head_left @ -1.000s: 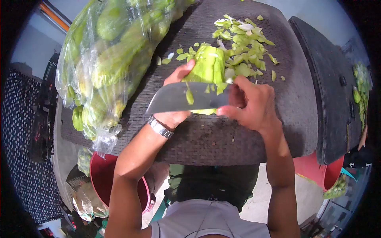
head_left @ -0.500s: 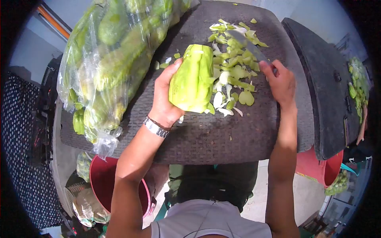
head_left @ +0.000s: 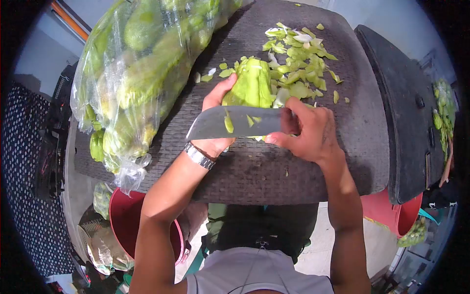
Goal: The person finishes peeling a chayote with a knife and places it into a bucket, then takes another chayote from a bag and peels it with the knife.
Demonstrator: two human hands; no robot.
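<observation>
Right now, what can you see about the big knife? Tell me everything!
The knife has a wide, grey, metal-looking blade with a curved end. Green scraps stick to its flat side. The right hand grips it, hiding the handle. It's held crosswise in the view, covering part of the green vegetable and left hand; I can't tell whether it touches either.

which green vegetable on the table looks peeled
The pale green vegetable in the left hand, partly behind the knife: its sides show cut facets, unlike the smooth ones showing through the plastic bag.
</observation>
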